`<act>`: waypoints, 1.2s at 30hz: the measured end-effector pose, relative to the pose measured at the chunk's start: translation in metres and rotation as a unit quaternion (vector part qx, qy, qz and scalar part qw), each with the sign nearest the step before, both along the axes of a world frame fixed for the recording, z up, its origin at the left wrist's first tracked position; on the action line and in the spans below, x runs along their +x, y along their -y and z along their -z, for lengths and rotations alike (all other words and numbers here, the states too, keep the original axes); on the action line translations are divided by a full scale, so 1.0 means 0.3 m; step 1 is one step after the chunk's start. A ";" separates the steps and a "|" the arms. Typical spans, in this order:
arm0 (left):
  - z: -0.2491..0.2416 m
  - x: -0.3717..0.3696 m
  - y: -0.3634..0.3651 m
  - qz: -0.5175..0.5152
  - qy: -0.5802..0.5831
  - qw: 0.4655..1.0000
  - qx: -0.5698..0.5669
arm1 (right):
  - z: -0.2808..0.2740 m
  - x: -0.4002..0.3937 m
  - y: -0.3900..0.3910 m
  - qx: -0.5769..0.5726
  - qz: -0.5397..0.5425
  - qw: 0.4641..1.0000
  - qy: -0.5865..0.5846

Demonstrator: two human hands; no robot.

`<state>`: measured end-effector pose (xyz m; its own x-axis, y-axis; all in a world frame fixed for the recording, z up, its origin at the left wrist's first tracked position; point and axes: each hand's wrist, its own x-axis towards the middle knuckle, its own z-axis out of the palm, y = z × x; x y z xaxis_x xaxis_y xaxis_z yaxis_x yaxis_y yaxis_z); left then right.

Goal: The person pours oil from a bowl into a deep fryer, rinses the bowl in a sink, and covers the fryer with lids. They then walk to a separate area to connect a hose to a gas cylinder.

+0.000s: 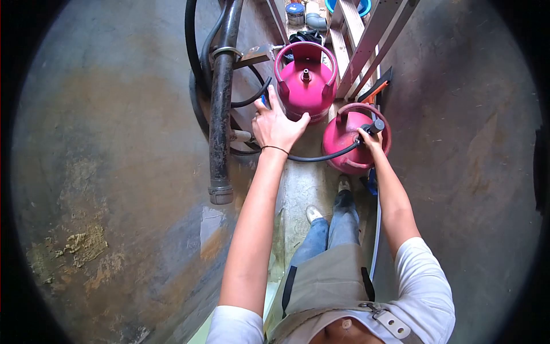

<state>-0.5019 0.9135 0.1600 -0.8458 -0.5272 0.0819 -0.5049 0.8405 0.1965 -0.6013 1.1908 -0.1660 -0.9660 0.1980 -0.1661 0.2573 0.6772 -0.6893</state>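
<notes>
Two pink gas cylinders stand ahead of me. My right hand (369,139) grips a dark gas regulator (376,126) over the top of the nearer gas cylinder (344,137), inside its collar. From the regulator a black hose (321,159) curves left and passes behind my left wrist. My left hand (278,123) is spread, thumb and forefinger wide apart, beside the farther gas cylinder (308,86). That cylinder's brass valve (306,74) is bare. A bit of blue and a black hose end (268,85) show by my left fingers.
A thick black pipe (220,126) runs along the left wall, with hoses looped behind it. A ladder (366,46) leans beyond the cylinders, near a paint can (295,14), a grey pipe elbow (316,22) and a blue basin (364,8). An orange-handled tool (375,92) lies at right.
</notes>
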 end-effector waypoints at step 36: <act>0.841 -0.087 -0.546 0.190 0.056 0.932 0.302 | -0.703 -0.010 -0.078 0.026 -0.361 0.926 0.111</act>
